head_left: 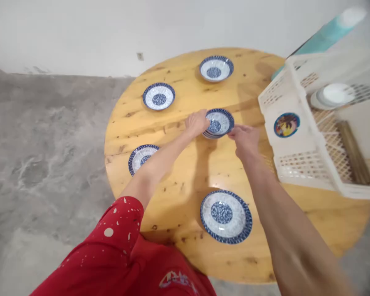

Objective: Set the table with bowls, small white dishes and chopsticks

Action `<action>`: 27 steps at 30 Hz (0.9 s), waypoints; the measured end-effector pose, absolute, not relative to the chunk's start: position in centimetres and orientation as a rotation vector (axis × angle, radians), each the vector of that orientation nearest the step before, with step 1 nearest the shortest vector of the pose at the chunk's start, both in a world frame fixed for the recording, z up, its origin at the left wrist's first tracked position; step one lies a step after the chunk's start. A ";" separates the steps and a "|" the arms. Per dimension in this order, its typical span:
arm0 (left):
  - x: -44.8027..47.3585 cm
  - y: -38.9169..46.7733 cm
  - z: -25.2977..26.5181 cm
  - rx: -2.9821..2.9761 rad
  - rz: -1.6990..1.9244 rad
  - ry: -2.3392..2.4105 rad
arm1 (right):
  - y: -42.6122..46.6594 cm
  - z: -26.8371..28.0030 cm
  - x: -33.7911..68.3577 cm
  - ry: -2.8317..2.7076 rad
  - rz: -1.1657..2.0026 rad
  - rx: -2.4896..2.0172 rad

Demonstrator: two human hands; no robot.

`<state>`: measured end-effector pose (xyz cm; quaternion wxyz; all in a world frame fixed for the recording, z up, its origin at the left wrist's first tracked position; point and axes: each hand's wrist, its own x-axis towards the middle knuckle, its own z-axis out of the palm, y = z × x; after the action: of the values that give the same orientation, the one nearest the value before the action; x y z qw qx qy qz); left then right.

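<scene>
On the worktop (126, 131) before me, four plates lie singly: a far plate (216, 69) beyond the left hand (197, 122), a side plate (159, 97) to its left, a half-hidden plate (138, 157) under the left forearm (163, 158), a near plate (226, 216) short of the right hand (245, 137); more remain in a stack (218, 122) between the hands; the left grips its near side, the right pinches the opposite rim.
</scene>
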<state>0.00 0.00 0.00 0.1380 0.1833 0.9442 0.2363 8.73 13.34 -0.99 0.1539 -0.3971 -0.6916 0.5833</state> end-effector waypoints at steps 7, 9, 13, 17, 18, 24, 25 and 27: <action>3.3 -0.7 4.1 0.753 0.814 2.787 | 13.2 3.4 12.9 -1.940 1.594 -0.948; 5.6 -1.3 4.9 0.793 0.809 2.763 | 13.1 3.6 15.4 -1.950 1.611 -0.931; 12.3 -2.8 4.9 0.770 0.729 2.624 | 12.2 2.5 22.5 -1.887 1.590 -1.006; 19.4 -3.9 2.5 0.755 0.720 2.451 | 10.8 0.3 30.7 -1.852 1.536 -1.177; 20.8 -4.1 1.7 0.768 0.734 2.404 | 10.5 -0.2 32.6 -1.853 1.529 -1.227; 25.5 -4.9 -2.2 0.868 0.752 2.163 | 9.2 -2.8 39.3 -1.797 1.476 -1.456; 25.6 -4.9 -2.6 0.889 0.736 2.138 | 9.1 -3.2 39.8 -1.786 1.484 -1.476; 25.4 -4.8 -3.1 0.934 0.690 2.109 | 8.9 -4.3 40.4 -1.781 1.498 -1.500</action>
<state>25.36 -4.78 -3.11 0.3587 0.3622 0.8177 0.2673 40.45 8.85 -4.25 0.1850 -0.5323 -0.6322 0.5318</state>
